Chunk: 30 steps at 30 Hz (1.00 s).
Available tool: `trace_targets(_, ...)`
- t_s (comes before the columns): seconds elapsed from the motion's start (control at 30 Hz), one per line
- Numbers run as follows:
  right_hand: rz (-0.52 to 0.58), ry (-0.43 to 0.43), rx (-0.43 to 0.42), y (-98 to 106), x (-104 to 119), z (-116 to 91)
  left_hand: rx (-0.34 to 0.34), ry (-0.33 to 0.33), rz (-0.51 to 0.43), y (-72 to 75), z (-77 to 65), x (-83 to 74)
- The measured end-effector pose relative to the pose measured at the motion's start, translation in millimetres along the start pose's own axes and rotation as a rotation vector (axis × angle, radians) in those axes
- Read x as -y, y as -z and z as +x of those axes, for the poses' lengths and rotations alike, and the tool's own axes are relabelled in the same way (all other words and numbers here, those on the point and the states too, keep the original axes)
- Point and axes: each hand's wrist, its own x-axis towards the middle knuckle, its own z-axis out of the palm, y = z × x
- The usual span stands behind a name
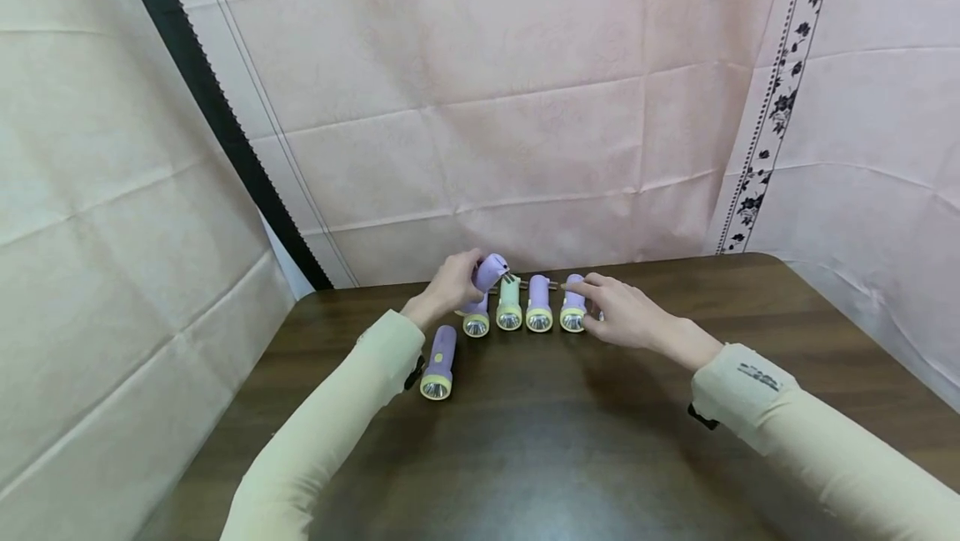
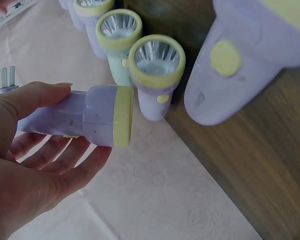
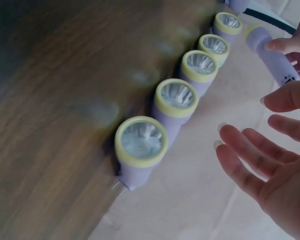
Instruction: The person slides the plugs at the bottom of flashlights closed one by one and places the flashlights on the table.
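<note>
My left hand holds a purple flashlight with a yellow rim, thumb on one side and fingers on the other. It is raised above the left end of a row, and two metal plug prongs stick out of its tail. In the row, a mint-green flashlight stands among purple flashlights, lenses facing the front. My right hand hovers by the row's right end, fingers loosely bent and apart, gripping nothing. In the head view it partly hides the rightmost flashlight.
Nearer the front left, a separate purple flashlight lies on the brown wooden table. The row stands close to the table's back edge. Behind hangs a pale cloth, with a black strip on the left and a floral band on the right.
</note>
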Motion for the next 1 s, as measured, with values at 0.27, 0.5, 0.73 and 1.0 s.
trace_targets(0.27, 0.004, 0.026, -0.011, 2, 9, 7, 0.007, -0.037, 0.008, -3.5, -2.5, -10.0)
trace_targets(0.5, 0.011, 0.060, -0.036, 2, 14, 11, 0.035, -0.064, -0.008, -5.6, -4.7, -18.6)
trace_targets(0.73, 0.010, 0.070, -0.017, 2, 20, 15, 0.054, -0.076, -0.021, -10.0, -6.6, -24.7)
trace_targets(1.0, 0.020, 0.093, -0.012, 1, 24, 17, 0.083, -0.104, -0.031, -12.1, -6.6, -31.0)
